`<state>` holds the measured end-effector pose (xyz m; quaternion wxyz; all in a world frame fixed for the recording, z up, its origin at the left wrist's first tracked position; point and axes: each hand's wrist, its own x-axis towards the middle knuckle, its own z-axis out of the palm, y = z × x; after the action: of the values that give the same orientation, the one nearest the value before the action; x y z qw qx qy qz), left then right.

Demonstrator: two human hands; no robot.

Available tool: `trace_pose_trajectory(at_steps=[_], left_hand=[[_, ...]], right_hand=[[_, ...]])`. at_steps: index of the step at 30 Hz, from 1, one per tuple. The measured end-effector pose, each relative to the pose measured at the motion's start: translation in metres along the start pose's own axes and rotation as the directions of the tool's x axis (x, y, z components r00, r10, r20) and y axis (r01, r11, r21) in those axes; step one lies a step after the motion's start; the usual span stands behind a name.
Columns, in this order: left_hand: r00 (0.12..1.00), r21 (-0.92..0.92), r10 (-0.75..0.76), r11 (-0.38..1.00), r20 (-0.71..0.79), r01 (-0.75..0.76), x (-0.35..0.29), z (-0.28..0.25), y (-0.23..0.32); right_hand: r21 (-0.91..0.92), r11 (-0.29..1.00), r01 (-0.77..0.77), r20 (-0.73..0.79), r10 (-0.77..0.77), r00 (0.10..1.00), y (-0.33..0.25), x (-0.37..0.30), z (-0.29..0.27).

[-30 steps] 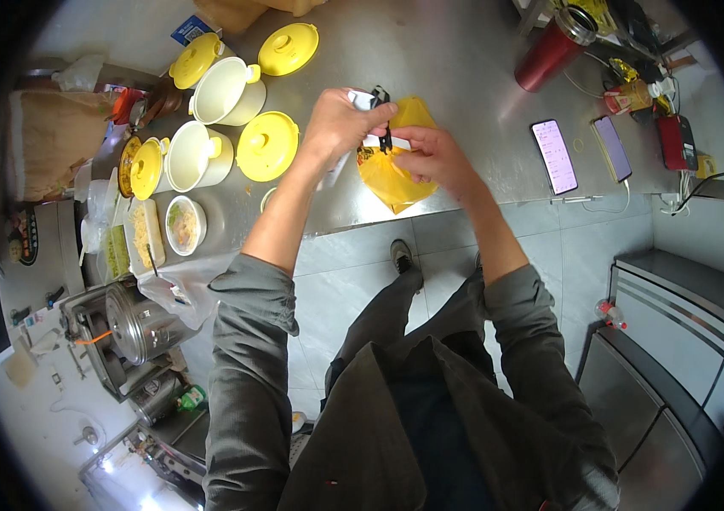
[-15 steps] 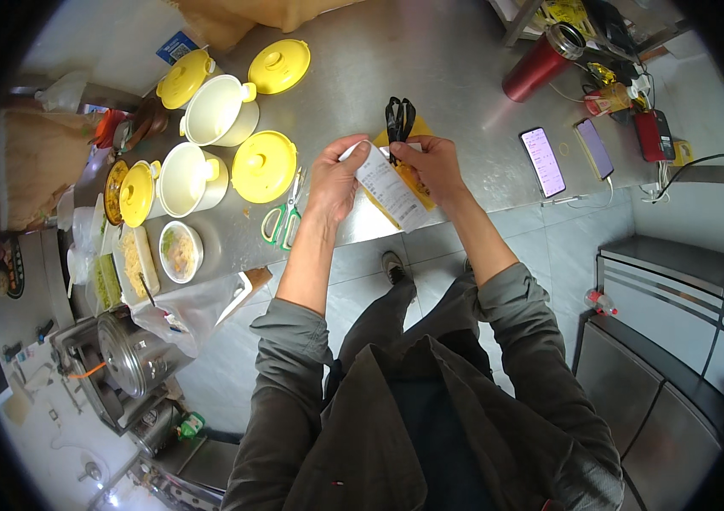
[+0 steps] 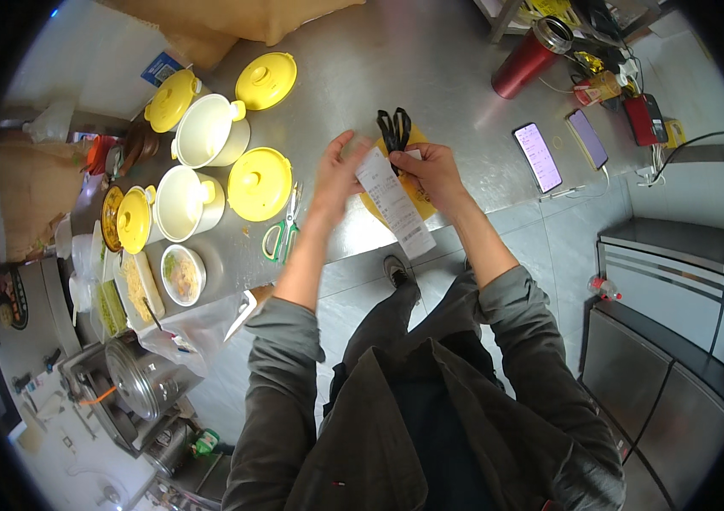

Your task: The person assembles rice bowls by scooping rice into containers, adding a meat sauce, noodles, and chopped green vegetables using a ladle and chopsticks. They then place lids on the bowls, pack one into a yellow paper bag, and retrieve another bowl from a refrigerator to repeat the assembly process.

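Observation:
A yellow bag (image 3: 420,193) with black loop handles (image 3: 394,129) is upright at the counter's front edge. My right hand (image 3: 437,177) is closed on its top, by the base of the handles. In front of the bag hangs a long white printed receipt (image 3: 396,204), its lower end reaching past the counter edge. My left hand (image 3: 338,180) is beside the receipt's upper left edge, fingers apart and slightly blurred; whether a fingertip touches the paper is unclear. Green-handled scissors (image 3: 281,234) lie left of the bag.
Cream pots (image 3: 181,203) and yellow lids (image 3: 260,184) occupy the counter's left side. Nearby are a bowl of food (image 3: 182,275) and a noodle tray (image 3: 142,289). A red flask (image 3: 532,60), two phones (image 3: 539,158) and a red box (image 3: 643,119) are on the right.
My left hand has loosened from the receipt and shifted slightly left. The paper now hangs straighter and lower over the bag. My right hand keeps its grip.

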<state>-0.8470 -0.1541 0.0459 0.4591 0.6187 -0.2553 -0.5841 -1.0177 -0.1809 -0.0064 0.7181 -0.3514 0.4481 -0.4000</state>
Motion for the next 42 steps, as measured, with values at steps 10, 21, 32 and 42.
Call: trace_pose_trajectory(at_steps=[10, 21, 32, 42], left_hand=[[0.959, 0.551, -0.103, 0.832, 0.263, -0.062, 0.062, -0.012, 0.034], [0.892, 0.278, -0.324, 0.93, 0.315, 0.24, 0.073, -0.027, 0.022], [0.858, 0.654, 0.011, 0.642, 0.514, -0.4, 0.042, -0.011, 0.056], [0.77, 0.472, 0.512, 0.608, 0.382, -0.639, 0.042, 0.024, 0.105]], right_hand=[[-0.068, 0.998, 0.009, -0.094, -0.016, 0.995, -0.023, -0.019, 0.028], [-0.906, 0.237, 0.35, 0.068, -0.735, 0.674, 0.012, -0.04, 0.063], [-0.817, 0.358, 0.452, 0.349, -0.316, 0.882, -0.021, -0.027, -0.012], [-0.828, 0.481, 0.288, 0.263, -0.121, 0.957, -0.119, 0.081, -0.028]])
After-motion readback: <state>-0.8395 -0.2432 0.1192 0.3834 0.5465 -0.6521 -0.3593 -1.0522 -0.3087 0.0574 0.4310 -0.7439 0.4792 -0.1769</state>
